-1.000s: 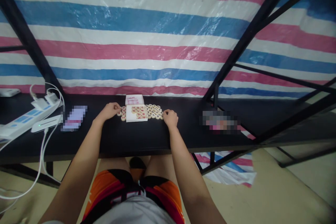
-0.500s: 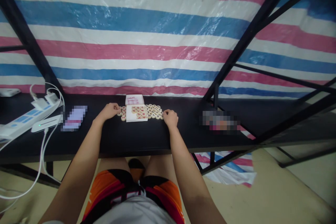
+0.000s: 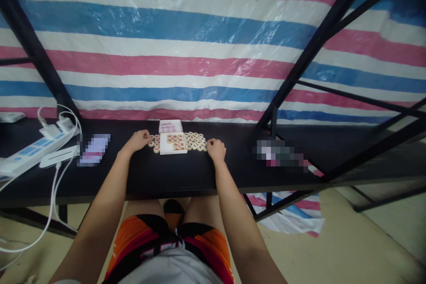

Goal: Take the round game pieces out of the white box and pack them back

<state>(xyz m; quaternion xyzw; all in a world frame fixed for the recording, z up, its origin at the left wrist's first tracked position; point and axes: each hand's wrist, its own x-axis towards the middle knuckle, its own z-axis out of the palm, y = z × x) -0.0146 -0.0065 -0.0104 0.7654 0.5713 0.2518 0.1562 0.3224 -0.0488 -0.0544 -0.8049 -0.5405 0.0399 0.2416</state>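
Observation:
A white box (image 3: 173, 152) stands open on the black desk, with round Chinese chess pieces (image 3: 179, 143) marked in red lying inside it. Left of the box sits a small group of red-marked chess pieces (image 3: 156, 143); my left hand (image 3: 139, 140) rests at its outer edge, fingers curled together. A bigger cluster of dark-marked chess pieces (image 3: 196, 140) spreads along the box's right side. My right hand (image 3: 217, 149) is closed at that cluster's right end, fingertips against or close to the outermost pieces. Whatever either set of fingers may pinch is too small to make out.
Behind the box lies its white lid (image 3: 171, 126) with pink print. At left are a power strip (image 3: 36, 148) with plugs and white cables, a white device (image 3: 59, 156) and a pixelated phone-like object (image 3: 95, 150). A pixelated item (image 3: 279, 153) lies right. Black frame bars (image 3: 299, 62) rise behind.

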